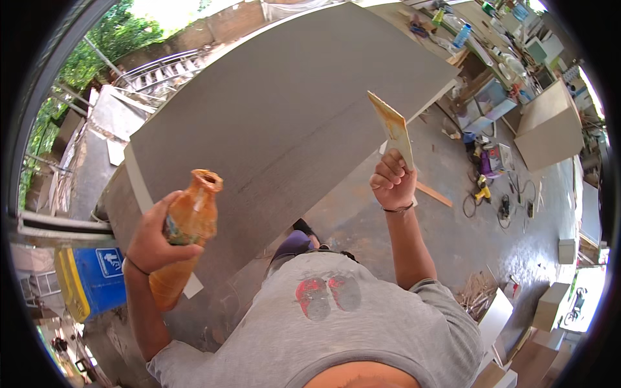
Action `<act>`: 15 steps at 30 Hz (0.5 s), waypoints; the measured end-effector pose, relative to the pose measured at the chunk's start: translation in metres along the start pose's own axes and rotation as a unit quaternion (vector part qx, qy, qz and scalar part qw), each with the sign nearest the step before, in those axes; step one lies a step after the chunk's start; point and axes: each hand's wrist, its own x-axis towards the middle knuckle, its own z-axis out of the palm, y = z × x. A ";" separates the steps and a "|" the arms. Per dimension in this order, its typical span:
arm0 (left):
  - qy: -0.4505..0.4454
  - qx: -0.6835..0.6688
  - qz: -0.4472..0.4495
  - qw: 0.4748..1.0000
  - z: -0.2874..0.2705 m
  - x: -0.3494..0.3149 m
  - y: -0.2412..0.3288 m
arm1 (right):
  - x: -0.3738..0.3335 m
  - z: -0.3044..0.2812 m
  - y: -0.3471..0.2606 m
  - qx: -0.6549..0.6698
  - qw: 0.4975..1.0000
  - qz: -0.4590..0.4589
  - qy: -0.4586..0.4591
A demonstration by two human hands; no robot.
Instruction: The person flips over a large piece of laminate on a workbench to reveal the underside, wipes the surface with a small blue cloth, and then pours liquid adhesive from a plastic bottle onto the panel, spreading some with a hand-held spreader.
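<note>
My left hand (150,238) is wrapped round a plastic bottle (194,213) coated in orange-brown residue. The bottle is tilted, its uncapped mouth pointing up and away from me. In my right hand (393,181) I grip a thin, flat cream-coloured scraper (394,126), raised with its broad end upward and smeared with yellowish-brown residue. Both hands are over the near side of a large grey board (284,97), which spreads out in front of me. The bottle and the scraper are apart from each other, and neither appears to touch the board.
A blue and yellow bin (97,284) stands at the left. On the floor at the right are power tools with cords (485,187) and a wooden strip (435,194). Beyond them are a pale wooden cabinet (550,126) and a cluttered bench with a blue bottle (462,36).
</note>
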 end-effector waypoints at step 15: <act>-0.200 0.271 -0.350 0.874 -0.062 0.114 -0.107 | 0.097 -0.055 -0.077 -0.127 0.987 -0.012 0.097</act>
